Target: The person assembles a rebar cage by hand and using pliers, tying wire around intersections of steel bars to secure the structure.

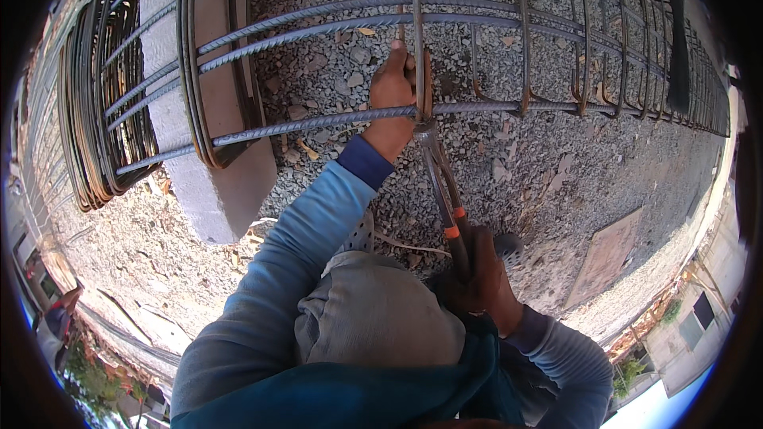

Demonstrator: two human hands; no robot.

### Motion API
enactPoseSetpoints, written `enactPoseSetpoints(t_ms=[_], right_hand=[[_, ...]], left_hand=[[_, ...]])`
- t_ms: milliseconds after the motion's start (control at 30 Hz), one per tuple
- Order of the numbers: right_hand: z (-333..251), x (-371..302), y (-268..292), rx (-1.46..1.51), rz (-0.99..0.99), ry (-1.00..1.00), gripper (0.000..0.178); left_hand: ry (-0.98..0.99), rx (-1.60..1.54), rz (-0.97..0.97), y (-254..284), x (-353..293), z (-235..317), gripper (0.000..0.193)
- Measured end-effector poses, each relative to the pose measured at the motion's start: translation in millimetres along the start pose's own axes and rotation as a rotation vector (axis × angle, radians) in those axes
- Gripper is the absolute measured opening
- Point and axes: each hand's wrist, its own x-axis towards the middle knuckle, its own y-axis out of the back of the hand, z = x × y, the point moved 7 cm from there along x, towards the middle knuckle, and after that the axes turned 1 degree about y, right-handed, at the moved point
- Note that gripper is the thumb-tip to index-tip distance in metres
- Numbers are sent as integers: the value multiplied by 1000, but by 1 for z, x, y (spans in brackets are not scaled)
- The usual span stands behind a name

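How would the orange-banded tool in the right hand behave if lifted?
The tool would probably stay stiff, since its shafts look metallic. Slim but metallic, it may feel heavy for its size. Its two shafts might swing apart if loosely held, as they converge near one end.

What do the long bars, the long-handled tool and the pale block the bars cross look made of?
Long bars: probably steel, grey and ribbed along their length.
Long-handled tool: metal, it seems, glinting above dark grips, perhaps plastic or rubber.
Pale block: maybe concrete, matt and stone-like, though painted wood is possible.
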Motion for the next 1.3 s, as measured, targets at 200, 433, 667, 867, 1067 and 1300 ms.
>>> enactPoseSetpoints(t_ms=[200, 433, 667, 867, 1067, 1300], right_hand=[[9, 17, 21, -104, -63, 21, 55], [-11, 0, 24, -66, -16, 42, 53], [17, 21, -13, -36, 74, -15, 31], [10, 23, -17, -32, 168, 147, 27], [16, 28, -21, 27, 77, 101, 23], [12, 11, -40, 838, -527, -244, 25]], left_hand=[[-109, 225, -44, -16, 0, 23, 32], [-313, 451, -140, -13, 23, 36, 31], [-102, 76, -67, -18, 13, 31, 29], [-200, 253, -65, 5, 28, 29, 34], [-283, 274, -151, 0, 34, 35, 35], [-274, 132, 34, -7, -16, 29, 44]])
